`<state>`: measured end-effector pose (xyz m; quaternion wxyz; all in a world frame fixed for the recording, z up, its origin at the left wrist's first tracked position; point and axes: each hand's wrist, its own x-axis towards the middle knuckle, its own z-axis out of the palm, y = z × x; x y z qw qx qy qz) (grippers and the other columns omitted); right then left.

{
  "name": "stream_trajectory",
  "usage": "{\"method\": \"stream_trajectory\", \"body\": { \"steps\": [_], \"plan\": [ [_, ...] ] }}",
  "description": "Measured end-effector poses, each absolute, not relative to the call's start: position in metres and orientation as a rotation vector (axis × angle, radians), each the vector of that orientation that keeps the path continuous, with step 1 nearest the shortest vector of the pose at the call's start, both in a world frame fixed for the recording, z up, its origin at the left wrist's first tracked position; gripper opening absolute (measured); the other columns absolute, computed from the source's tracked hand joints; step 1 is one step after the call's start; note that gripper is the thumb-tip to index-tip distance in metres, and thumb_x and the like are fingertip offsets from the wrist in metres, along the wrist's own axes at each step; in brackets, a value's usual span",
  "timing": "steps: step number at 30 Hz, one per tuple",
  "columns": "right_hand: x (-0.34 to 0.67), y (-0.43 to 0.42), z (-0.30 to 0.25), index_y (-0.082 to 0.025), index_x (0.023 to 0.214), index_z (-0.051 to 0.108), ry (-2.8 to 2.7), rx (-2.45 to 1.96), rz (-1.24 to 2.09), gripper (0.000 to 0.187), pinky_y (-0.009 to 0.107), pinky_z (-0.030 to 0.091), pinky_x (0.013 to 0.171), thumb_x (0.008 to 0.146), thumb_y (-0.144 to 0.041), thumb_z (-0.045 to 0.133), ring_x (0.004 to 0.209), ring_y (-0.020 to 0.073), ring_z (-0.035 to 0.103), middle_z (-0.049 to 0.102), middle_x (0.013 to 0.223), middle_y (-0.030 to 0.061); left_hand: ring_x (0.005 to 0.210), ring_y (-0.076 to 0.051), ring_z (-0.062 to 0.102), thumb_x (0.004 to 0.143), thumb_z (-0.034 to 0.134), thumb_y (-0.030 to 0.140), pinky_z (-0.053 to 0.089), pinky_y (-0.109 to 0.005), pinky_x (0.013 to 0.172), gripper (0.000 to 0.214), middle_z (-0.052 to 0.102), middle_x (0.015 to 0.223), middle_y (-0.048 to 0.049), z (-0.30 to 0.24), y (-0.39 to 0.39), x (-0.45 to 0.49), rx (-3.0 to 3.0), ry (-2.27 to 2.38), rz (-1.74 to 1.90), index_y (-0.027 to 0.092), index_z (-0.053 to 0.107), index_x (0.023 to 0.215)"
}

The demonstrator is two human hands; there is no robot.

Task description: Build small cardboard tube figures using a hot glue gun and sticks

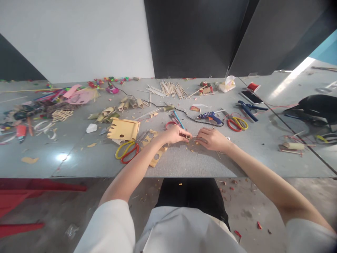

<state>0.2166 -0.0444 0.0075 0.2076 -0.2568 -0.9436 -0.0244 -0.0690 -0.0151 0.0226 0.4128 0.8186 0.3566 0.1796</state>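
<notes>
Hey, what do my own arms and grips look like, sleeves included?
The left grip and right grip are ungloved hands, with no watch visible. The forearms are bare; the left sleeve and right sleeve are short, plain and whitish.

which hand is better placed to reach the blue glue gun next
Right, probably: the right hand is nearer the blue glue gun, while the left hand, farther off, holds a small tubular piece.
</notes>
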Motion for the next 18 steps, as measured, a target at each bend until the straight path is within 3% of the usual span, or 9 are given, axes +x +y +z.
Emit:
{"method": "stream_trajectory", "body": {
  "steps": [7, 18],
  "plan": [
    [0.218, -0.049, 0.005, -0.021, 0.121, 0.073, -2.684, -0.641, -0.217, 0.029, 0.037, 0.048, 0.08, 0.113, -0.025, 0.046, 0.09, 0.0236, 0.065, 0.075, 0.1, 0.0101, 0.08, -0.018, 0.07, 0.083, 0.085, 0.032, 0.049, -0.028, 0.075, 0.036, 0.083, 0.092, -0.0042, 0.023, -0.015, -0.07, 2.056, 0.892, 0.436, 0.022, 0.087, 0.118],
    [0.218, -0.052, 0.014, -0.018, 0.108, 0.071, -2.724, -0.669, -0.157, 0.024, 0.033, 0.04, 0.074, 0.112, -0.019, 0.047, 0.085, 0.0215, 0.062, 0.07, 0.089, 0.0077, 0.085, -0.019, 0.072, 0.084, 0.087, 0.033, 0.05, -0.029, 0.078, 0.035, 0.085, 0.098, -0.0067, 0.022, -0.014, -0.07, 2.059, 0.883, 0.429, 0.022, 0.087, 0.117]
  ]
}}
